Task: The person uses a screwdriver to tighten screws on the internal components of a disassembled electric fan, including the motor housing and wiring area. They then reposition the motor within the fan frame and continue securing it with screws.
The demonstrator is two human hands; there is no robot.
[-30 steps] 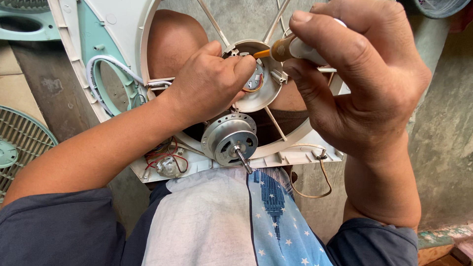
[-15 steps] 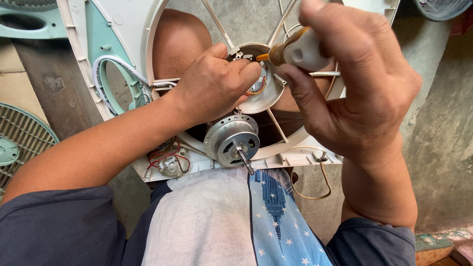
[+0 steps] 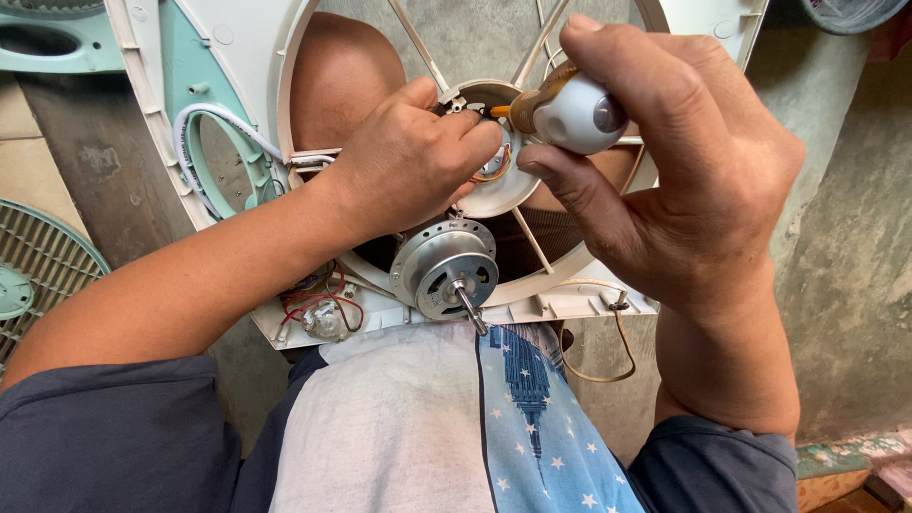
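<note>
A white plastic fan housing (image 3: 237,57) with a round opening and thin spokes rests against my lap. My left hand (image 3: 408,166) presses on the round centre hub (image 3: 494,195) of the spokes, fingers curled around small parts there. My right hand (image 3: 665,180) grips a screwdriver (image 3: 565,114) with a white and amber handle, its tip pointing at the hub beside my left fingers. A silver fan motor (image 3: 445,269) with a shaft sits loose just below the hub, on the housing's lower edge.
Red and white wires and a small capacitor (image 3: 318,313) lie at the housing's lower left. A teal fan grille (image 3: 33,275) leans at the far left. A loose tan wire (image 3: 598,366) hangs by my right forearm. Concrete floor lies beneath.
My right hand has tilted the screwdriver so its handle end now faces up toward me, and shifted slightly upward. The left hand stays on the hub.
</note>
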